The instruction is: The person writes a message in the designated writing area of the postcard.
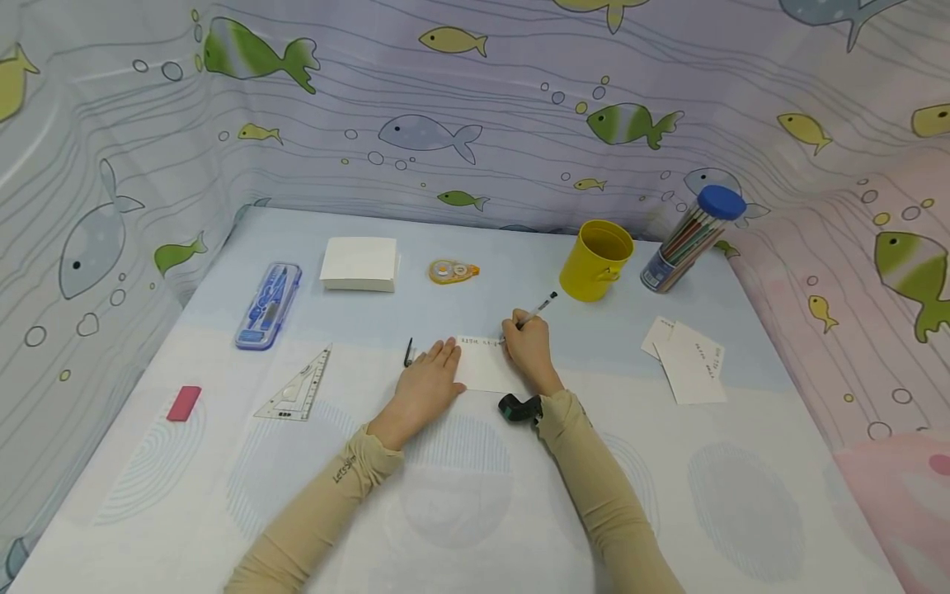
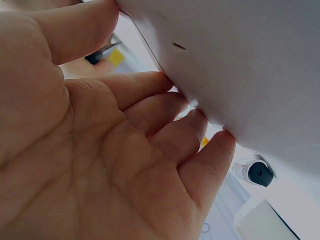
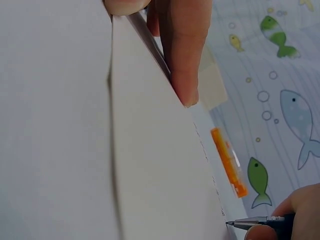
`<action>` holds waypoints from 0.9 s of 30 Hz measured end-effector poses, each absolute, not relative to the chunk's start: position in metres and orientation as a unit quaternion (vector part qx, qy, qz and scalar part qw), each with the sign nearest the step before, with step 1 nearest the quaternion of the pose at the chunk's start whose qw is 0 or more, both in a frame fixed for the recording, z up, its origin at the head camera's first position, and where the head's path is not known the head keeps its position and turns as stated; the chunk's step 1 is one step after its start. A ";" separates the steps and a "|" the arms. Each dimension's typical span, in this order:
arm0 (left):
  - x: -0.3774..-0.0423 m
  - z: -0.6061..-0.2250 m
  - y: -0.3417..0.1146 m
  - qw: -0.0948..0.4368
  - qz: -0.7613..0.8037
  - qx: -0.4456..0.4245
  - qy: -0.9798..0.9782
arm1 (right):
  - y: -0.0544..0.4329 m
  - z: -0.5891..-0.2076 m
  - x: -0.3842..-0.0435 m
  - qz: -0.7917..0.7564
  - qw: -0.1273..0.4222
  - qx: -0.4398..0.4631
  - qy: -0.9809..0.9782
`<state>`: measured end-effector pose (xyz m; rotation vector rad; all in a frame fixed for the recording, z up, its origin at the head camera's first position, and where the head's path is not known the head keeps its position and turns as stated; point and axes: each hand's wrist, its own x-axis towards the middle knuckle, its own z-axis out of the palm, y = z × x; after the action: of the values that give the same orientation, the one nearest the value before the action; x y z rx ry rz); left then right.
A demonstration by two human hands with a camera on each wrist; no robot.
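A white paper card lies on the table in front of the person, with a line of small dark writing along its top edge. The right hand grips a pen, its thumb and fingers curled round the barrel. In the right wrist view, the metal pen tip is right at the end of the written line. The left hand rests with straight fingers on the card's left side. Just beyond those fingers lies a pen cap with a black clip.
Left: a set square, a red eraser, a blue stationery case. Behind: a paper stack, an orange correction tape. Right: a yellow mug, a pencil tub, several written cards.
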<state>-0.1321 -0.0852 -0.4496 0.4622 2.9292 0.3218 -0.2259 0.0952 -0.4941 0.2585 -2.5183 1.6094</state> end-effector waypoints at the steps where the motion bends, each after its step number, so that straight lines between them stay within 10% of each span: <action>1: -0.132 -0.450 -0.085 0.080 0.108 0.154 0.979 | 0.095 -0.494 -0.226 0.536 0.069 0.086 -0.837; 27: -0.132 -0.449 -0.086 0.090 0.116 0.156 0.977 | 0.093 -0.494 -0.224 0.556 0.055 0.070 -0.826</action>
<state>-0.1325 -0.0861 -0.4490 0.4641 2.9050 0.3443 -0.2242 0.0928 -0.4935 0.2124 -2.5087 1.6887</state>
